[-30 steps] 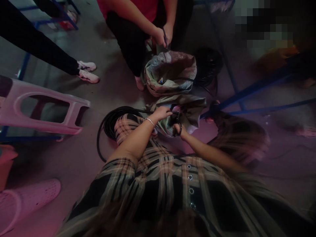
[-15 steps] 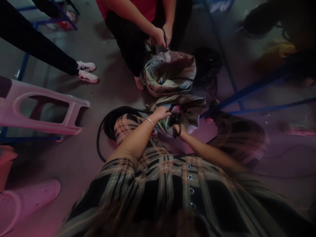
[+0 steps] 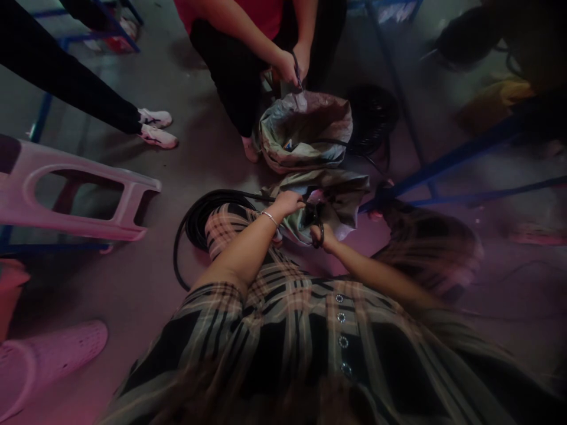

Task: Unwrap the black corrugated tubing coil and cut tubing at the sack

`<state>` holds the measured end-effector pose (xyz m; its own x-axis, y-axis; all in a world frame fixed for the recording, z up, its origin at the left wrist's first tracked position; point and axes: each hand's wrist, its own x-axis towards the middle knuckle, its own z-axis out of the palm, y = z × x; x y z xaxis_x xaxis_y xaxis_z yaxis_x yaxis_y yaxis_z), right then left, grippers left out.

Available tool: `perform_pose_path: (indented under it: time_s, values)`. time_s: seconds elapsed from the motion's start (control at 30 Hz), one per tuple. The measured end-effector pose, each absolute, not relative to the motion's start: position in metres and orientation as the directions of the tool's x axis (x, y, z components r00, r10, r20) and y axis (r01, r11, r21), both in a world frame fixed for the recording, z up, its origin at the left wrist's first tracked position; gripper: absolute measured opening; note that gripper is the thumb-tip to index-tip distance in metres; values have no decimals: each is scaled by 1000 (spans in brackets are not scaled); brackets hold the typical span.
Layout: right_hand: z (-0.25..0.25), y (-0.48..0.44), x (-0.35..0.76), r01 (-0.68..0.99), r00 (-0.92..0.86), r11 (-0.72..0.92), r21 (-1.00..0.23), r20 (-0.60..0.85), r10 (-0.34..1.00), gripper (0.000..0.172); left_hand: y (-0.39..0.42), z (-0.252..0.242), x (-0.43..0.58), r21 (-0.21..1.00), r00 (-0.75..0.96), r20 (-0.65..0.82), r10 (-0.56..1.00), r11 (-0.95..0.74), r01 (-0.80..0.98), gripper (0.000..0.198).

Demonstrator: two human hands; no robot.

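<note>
The person's left hand (image 3: 290, 202) is closed over a black cable (image 3: 254, 196), which passes under the palm and fingers and points toward the right hand (image 3: 326, 237). That right hand grips dark-handled scissors (image 3: 319, 237), fingers curled around the loops; from here I can't tell whether the blades touch the cable, as its end blurs into the dark folds beyond the fingertips. The cable leads back to a loose round coil (image 3: 195, 221) beside the plaid-covered left knee. Below and just past both hands slumps a crinkled, greyish woven-looking sack (image 3: 352, 195), its mouth gaping.

Right behind it stands a second sack (image 3: 305, 162), rolled open into a rough bowl, with a small blue, white and orange printed patch (image 3: 289, 144) inside, too small for me to read. A crouching co-worker's hands (image 3: 290, 68) hold another pair of scissors (image 3: 296, 66) over its rim, and a ribbed-looking black coil (image 3: 376, 118) lies beside it.

Off to the left are a smooth moulded plastic stool (image 3: 88, 218) with an oval cut-out and a perforated pink plastic basket (image 3: 73, 354).
</note>
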<state>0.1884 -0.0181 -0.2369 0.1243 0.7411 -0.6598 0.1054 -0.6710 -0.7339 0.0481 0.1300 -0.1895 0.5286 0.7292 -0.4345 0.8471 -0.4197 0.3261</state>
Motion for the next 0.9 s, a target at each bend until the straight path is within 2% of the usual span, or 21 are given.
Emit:
perform_pose_path:
  time_s: [0.1,0.33,0.6,0.9]
  values:
    - [-240,-17,189,86,127,-674,-733,-663,737,14,132,-192,47,321,543,-413,731,-441,838,33]
    - [-248,-14,186,-21,114,-739,-673,-736,667,10,137,-198,45,429,555,-347,756,-399,811,32]
    - [-246,-18,188,84,-20,-666,-741,-670,743,19,134,-196,48,447,577,-330,747,-415,793,35]
    - [-232,-13,186,58,22,-684,-727,-684,729,15,128,-193,52,513,622,-326,712,-420,749,33]
